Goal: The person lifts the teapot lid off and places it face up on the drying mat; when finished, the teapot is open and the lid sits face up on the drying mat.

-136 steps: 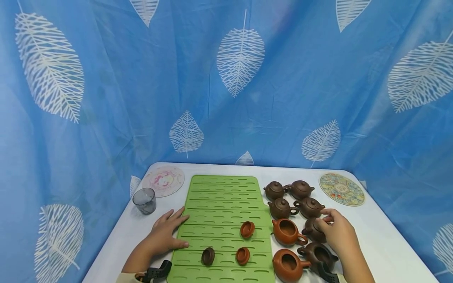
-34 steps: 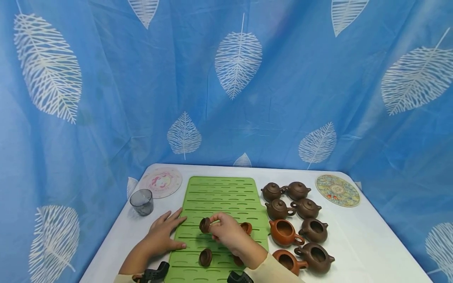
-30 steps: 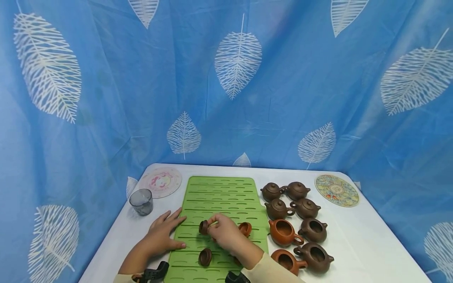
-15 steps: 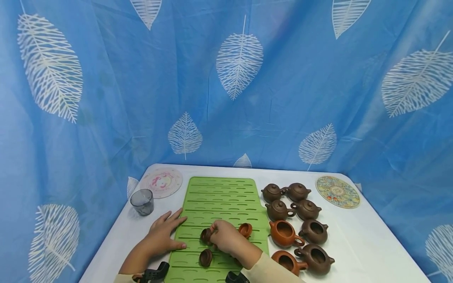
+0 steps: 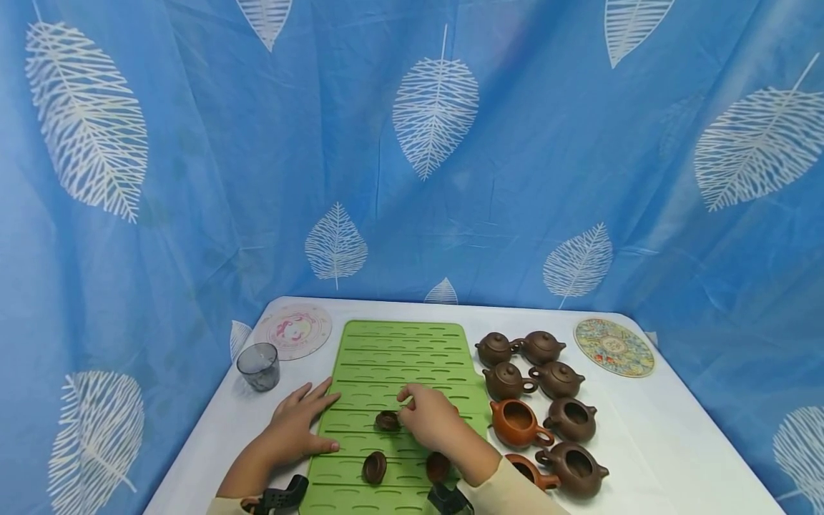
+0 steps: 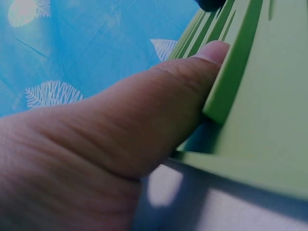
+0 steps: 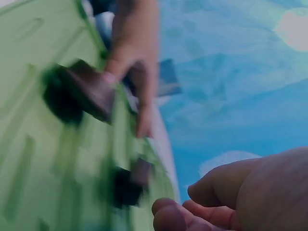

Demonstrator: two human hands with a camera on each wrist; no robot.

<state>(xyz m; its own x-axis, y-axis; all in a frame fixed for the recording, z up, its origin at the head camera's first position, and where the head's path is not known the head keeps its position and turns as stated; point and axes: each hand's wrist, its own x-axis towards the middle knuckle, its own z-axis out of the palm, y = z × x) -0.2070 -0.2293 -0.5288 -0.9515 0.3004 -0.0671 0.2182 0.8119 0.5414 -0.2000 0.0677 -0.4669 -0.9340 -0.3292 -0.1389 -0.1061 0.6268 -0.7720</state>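
Note:
My left hand (image 5: 297, 429) lies with fingers spread on the left edge of the green mat (image 5: 405, 350); its thumb (image 6: 159, 96) rests along the mat's raised rim in the left wrist view. My right hand (image 5: 433, 418) hovers over the mat's middle, fingers loosely bent, nothing between them in the right wrist view. A dark brown teapot lid (image 5: 387, 420) sits on the mat just left of its fingertips. Nearer the front are another dark lid (image 5: 374, 468) and a reddish lid (image 5: 438, 466), partly covered by my right wrist. A second reddish lid is almost wholly hidden behind the right hand.
Right of the mat stand two lidless reddish teapots (image 5: 517, 423), two lidless dark teapots (image 5: 577, 468) and several lidded dark teapots (image 5: 506, 381). A grey glass (image 5: 259, 367) and a pink round mat (image 5: 294, 332) are at the left; a patterned round mat (image 5: 614, 347) lies back right.
My right hand has taken a lid off a dark teapot, brought it left over the green mat, set it down and let go, then drawn back slightly right. The left hand has stayed put.

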